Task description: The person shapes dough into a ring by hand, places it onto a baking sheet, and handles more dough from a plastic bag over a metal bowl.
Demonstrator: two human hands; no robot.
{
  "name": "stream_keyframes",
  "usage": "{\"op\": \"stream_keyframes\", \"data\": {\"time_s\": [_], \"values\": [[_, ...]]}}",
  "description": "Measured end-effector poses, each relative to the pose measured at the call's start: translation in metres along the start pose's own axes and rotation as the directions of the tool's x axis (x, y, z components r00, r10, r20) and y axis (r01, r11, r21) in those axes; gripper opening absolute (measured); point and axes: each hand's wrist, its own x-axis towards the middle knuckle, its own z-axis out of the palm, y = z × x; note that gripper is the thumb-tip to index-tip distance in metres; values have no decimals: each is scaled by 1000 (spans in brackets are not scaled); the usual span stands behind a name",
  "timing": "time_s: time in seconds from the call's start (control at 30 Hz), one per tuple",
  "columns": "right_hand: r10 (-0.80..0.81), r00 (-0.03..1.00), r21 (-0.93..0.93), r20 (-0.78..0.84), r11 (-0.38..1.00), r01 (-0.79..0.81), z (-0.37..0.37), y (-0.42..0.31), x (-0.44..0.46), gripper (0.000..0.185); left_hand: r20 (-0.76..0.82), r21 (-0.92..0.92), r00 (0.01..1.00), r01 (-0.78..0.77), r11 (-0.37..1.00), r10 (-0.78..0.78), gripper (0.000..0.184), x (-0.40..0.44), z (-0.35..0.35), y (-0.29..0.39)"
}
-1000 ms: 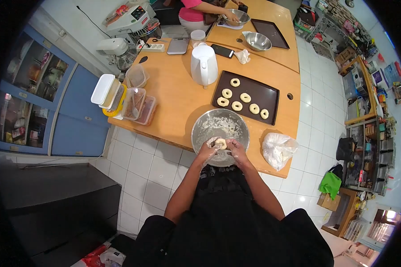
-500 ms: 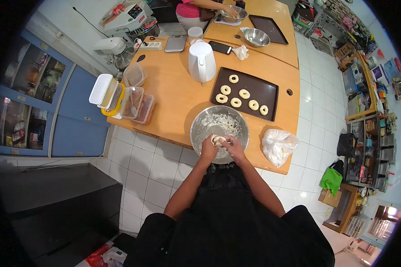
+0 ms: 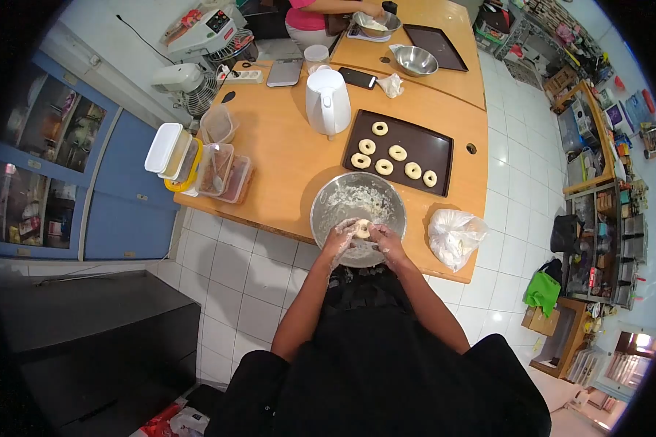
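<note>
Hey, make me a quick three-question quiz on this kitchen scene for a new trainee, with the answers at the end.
1. How many dough rings lie on the dark baking tray?
2. True or false: in the picture, the white kettle stands to the right of that tray.
3. What do the left hand and right hand hold over the mixing bowl? A: a whisk; B: a dough ring; C: a phone.

Key: 1. Seven. 2. False, it stands to the left. 3. B.

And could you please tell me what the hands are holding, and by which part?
A dough ring, held by its outer edge between the fingers of the left hand and right hand.
</note>
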Motion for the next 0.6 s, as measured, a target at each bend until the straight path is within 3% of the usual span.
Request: {"op": "stream_keyframes", "data": {"time_s": [0.07, 0.17, 0.27, 0.4, 0.5, 0.6], "values": [[8, 1000, -30, 25, 1000, -7, -1, 0, 1, 38, -5, -24, 1000, -1, 1000, 1, 40, -7, 6, 5], [-5, 997, -45, 72, 999, 9, -3, -1, -2, 41, 95, -284, 995, 52, 957, -26, 37, 10, -6, -21], [-2, 996, -18, 91, 1000, 3, -3, -2, -3, 43, 101, -374, 994, 80, 924, -45, 36, 3, -2, -13], [15, 998, 52, 59, 998, -18, -2, -5, -2, 43, 82, -235, 996, 54, 971, -36, 34, 0, 0, -9], [-72, 991, -78, 111, 994, 81, -8, 6, 9, 38, 33, -33, 999, 34, 999, -33, 32, -6, 4, 2], [-110, 994, -114, 25, 987, 112, -7, 12, 13, 33, 58, 120, 996, -71, 990, 65, 31, 2, -3, -8]]}}
